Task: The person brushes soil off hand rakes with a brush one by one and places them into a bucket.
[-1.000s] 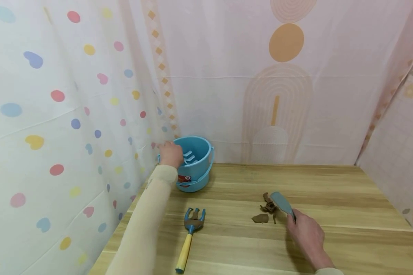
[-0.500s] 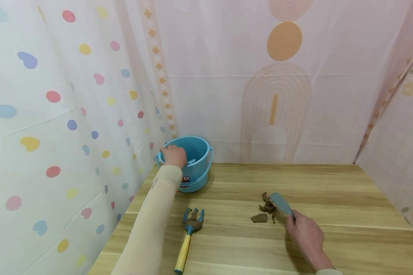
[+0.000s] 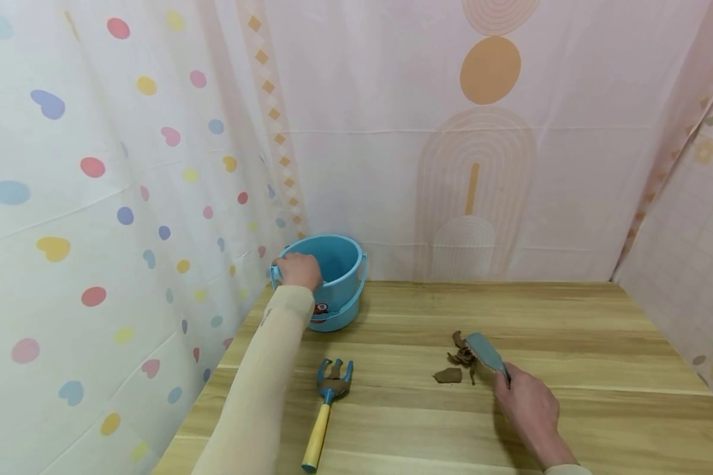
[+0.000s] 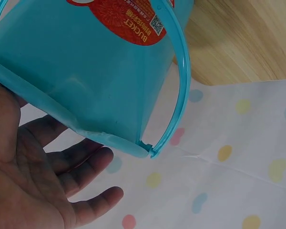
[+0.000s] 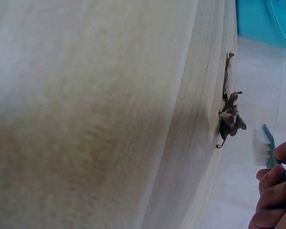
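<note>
A light blue bucket [image 3: 344, 293] stands at the table's back left. Over its near-left rim lies my left hand [image 3: 300, 269]; in the left wrist view its fingers [image 4: 97, 202] are spread and loose beside the rim, with nothing seen in them. My right hand [image 3: 529, 402] grips a grey-blue brush [image 3: 485, 351], whose pale bristles [image 5: 262, 150] show in the right wrist view. The brush head overlaps a small heap of brown, dry-leaf-like scraps [image 3: 465, 357] in the head view. One flat brown piece [image 3: 448, 376] lies just to their left.
A small hand fork [image 3: 334, 386] with blue tines and a yellow handle lies at front left, brown matter on its tines. The bucket's handle [image 4: 185, 76] hangs down its side. A dotted curtain [image 3: 125, 264] borders the table's left; a pink-white one [image 3: 392, 165] closes the back.
My left hand has shifted slightly right and down at the bucket's rim. The light blue pronged thing seen inside the bucket has sunk out of sight. My right hand and brush stay put.
</note>
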A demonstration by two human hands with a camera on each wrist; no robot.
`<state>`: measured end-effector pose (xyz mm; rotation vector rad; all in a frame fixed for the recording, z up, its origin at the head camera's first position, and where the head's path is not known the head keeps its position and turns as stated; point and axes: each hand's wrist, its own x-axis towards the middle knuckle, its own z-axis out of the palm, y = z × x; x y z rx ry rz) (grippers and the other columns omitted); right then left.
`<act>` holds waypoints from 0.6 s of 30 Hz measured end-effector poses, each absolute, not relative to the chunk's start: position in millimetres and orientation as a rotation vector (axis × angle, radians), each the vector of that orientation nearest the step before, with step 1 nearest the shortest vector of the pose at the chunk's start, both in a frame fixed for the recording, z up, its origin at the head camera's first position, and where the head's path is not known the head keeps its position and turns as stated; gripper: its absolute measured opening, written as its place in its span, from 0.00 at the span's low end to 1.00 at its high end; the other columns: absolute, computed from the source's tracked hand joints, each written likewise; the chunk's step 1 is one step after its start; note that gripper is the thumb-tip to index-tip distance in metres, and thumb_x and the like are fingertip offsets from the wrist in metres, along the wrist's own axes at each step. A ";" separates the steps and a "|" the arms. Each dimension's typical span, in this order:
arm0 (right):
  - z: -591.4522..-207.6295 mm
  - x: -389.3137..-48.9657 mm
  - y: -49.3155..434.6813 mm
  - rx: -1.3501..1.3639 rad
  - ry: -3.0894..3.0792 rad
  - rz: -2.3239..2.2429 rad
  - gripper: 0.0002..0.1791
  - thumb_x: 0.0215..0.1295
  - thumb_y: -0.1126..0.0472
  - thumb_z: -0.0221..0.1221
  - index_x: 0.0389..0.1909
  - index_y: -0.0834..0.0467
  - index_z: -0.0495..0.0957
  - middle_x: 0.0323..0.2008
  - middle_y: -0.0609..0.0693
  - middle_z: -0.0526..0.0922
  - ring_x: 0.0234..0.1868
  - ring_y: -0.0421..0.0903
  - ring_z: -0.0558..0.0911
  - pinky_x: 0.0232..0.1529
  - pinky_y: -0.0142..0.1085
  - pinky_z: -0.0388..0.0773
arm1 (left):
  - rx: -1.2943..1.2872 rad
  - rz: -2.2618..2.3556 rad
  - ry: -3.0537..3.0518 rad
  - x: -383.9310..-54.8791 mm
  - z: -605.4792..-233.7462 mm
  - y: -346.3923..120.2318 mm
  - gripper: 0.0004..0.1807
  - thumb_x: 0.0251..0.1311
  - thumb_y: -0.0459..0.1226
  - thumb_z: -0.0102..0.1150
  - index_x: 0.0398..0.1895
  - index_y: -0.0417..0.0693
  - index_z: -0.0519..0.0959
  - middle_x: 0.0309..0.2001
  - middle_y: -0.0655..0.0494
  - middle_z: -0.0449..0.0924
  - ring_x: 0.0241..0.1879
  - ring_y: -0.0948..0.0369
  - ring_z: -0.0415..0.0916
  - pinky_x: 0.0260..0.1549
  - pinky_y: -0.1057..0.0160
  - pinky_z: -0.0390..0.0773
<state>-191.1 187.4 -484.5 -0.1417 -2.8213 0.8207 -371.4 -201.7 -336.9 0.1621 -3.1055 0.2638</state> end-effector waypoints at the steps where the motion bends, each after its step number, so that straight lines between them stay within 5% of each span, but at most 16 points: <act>1: -484.4 -191.0 187.5 -0.143 -2.823 0.820 0.15 0.70 0.55 0.48 0.42 0.59 0.80 0.13 0.47 0.62 0.16 0.45 0.63 0.16 0.38 0.57 | 0.163 0.265 -3.101 -371.5 -337.2 -202.0 0.21 0.69 0.43 0.52 0.56 0.36 0.79 0.56 0.31 0.75 0.55 0.36 0.69 0.55 0.30 0.63; 9: -481.9 -189.0 189.6 -0.145 -2.843 0.824 0.21 0.71 0.55 0.47 0.55 0.62 0.79 0.15 0.48 0.64 0.17 0.46 0.65 0.17 0.38 0.58 | 0.098 0.283 -3.049 -367.9 -335.1 -204.3 0.23 0.68 0.43 0.55 0.56 0.34 0.78 0.56 0.30 0.74 0.55 0.36 0.69 0.55 0.30 0.63; 18: -480.4 -189.4 188.6 -0.148 -2.829 0.836 0.12 0.71 0.55 0.47 0.34 0.56 0.76 0.13 0.47 0.62 0.16 0.45 0.62 0.16 0.37 0.57 | -0.045 0.172 -2.913 -357.8 -338.0 -215.3 0.19 0.65 0.44 0.58 0.45 0.34 0.82 0.50 0.33 0.76 0.53 0.38 0.70 0.52 0.33 0.66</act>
